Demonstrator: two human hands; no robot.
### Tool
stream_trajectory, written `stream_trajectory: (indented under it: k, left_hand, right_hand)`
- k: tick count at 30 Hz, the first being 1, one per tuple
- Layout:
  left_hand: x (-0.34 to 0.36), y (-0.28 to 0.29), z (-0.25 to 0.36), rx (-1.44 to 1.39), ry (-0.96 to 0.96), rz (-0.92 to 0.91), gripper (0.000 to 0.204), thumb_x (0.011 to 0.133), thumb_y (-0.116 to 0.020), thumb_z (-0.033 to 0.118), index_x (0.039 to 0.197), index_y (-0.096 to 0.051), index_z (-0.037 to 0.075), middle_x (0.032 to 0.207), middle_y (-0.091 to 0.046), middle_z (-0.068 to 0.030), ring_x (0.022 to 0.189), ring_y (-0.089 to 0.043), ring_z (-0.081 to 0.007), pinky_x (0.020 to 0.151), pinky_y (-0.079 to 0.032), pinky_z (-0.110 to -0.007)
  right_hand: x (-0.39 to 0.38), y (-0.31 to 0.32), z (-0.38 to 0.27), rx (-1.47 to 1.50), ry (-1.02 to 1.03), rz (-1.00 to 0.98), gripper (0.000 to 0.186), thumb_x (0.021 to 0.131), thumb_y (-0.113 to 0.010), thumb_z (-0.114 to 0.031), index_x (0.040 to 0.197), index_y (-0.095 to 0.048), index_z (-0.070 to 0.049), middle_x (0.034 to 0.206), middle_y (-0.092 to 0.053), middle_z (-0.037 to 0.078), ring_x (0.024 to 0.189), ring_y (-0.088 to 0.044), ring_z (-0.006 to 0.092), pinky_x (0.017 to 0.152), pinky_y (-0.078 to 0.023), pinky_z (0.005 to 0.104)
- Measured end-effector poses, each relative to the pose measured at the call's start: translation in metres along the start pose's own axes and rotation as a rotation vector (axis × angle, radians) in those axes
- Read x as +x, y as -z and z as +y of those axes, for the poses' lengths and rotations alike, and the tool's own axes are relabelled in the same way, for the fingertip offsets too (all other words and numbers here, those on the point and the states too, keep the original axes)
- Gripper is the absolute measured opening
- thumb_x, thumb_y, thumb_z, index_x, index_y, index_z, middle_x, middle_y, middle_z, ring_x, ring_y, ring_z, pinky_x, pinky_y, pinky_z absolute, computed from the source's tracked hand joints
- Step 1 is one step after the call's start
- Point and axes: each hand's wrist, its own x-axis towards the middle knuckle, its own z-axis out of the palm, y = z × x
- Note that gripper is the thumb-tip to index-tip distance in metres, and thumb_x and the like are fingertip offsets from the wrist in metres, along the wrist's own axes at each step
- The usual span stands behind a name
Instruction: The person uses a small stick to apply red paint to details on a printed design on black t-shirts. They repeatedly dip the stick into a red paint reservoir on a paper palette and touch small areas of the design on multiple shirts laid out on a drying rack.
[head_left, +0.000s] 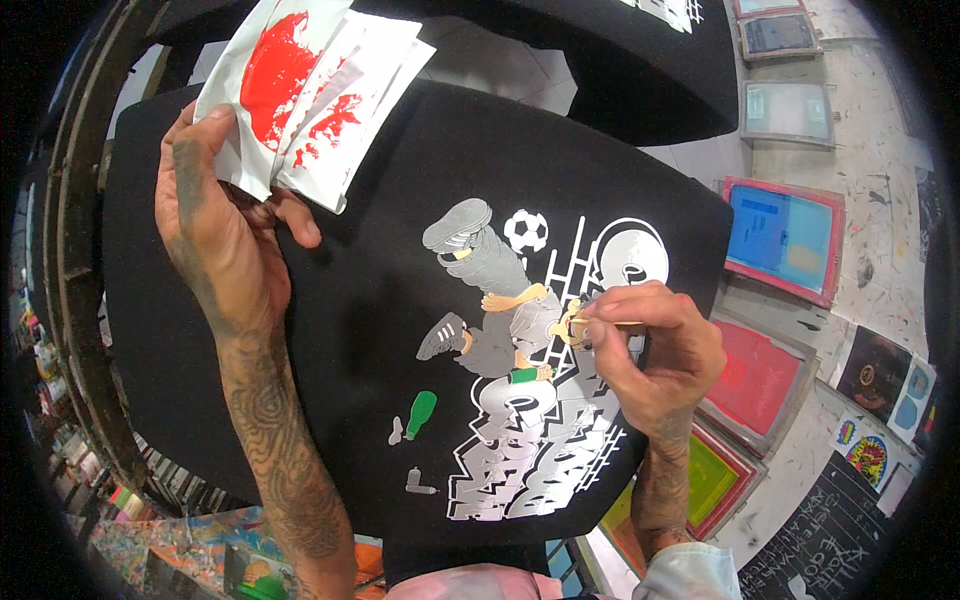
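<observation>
A black garment [350, 300] is spread flat on a platen, its printed cartoon design [520, 370] sitting right of centre. The right hand [650, 350] is pinched tight on a thin stick-like tool [610, 323], whose tip is pressed to the print's middle. At the far left, a sheaf of white papers smeared with red ink [310, 90] is gripped by the left hand [225, 230]. Framed screens [785, 235] are seen leaning on the floor to the right.

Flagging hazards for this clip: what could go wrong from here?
The red-smeared sheets in the left hand hang right at the black garment; if that ink is wet, it might mark the fabric. The right hand works a thin tool on the printed figure; a slip could smudge it.
</observation>
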Motion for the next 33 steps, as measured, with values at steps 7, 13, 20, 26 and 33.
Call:
stream_trajectory:
  k: [7,13,20,26,33]
  left_hand:
    - [-0.0009,-0.0005,-0.0017,0.010,-0.027,-0.021,0.055,0.096,-0.058,0.034,0.129,-0.043,-0.007,0.091,-0.066,-0.0191,0.061,-0.071,-0.0167,0.038,-0.057,-0.021]
    - [-0.0003,0.0015,0.0000,0.014,-0.028,-0.012,0.055,0.096,-0.058,0.034,0.130,-0.043,-0.007,0.091,-0.066,-0.0190,0.061,-0.071,-0.0164,0.038,-0.056,-0.021]
    - [-0.0005,0.0023,-0.0006,0.005,-0.005,-0.025,0.055,0.096,-0.057,0.034,0.130,-0.043,-0.006,0.092,-0.066,-0.0193,0.062,-0.071,-0.0169,0.037,-0.056,-0.021]
    - [0.0011,-0.0002,0.0006,-0.011,0.004,-0.023,0.054,0.096,-0.057,0.033,0.130,-0.042,-0.007,0.088,-0.066,-0.0188,0.057,-0.069,-0.0160,0.036,-0.055,-0.020]
    - [0.0004,0.0009,-0.0001,-0.011,0.005,-0.026,0.055,0.096,-0.057,0.034,0.129,-0.042,-0.006,0.084,-0.066,-0.0174,0.054,-0.068,-0.0150,0.036,-0.054,-0.019]
  right_hand:
    - [-0.0009,0.0006,0.0015,0.008,0.000,0.003,0.023,0.075,-0.071,0.008,0.095,-0.070,-0.002,0.087,-0.072,0.010,0.067,-0.061,0.0065,0.054,-0.044,0.0198]
    - [0.0012,0.0013,0.0000,0.003,0.002,-0.027,0.023,0.075,-0.071,0.009,0.095,-0.070,-0.002,0.087,-0.072,0.010,0.067,-0.061,0.0060,0.055,-0.045,0.0197]
    - [0.0006,0.0018,-0.0006,-0.013,0.011,-0.022,0.022,0.075,-0.071,0.008,0.094,-0.070,-0.002,0.087,-0.072,0.010,0.067,-0.060,0.0058,0.054,-0.045,0.0192]
    - [0.0014,0.0002,-0.0005,-0.008,0.000,-0.004,0.022,0.075,-0.072,0.008,0.095,-0.069,-0.001,0.086,-0.072,0.009,0.068,-0.061,0.0061,0.054,-0.045,0.0192]
    - [0.0001,0.0006,0.0004,0.000,0.001,-0.007,0.022,0.075,-0.072,0.008,0.095,-0.069,-0.002,0.087,-0.072,0.010,0.068,-0.061,0.0061,0.054,-0.045,0.0189]
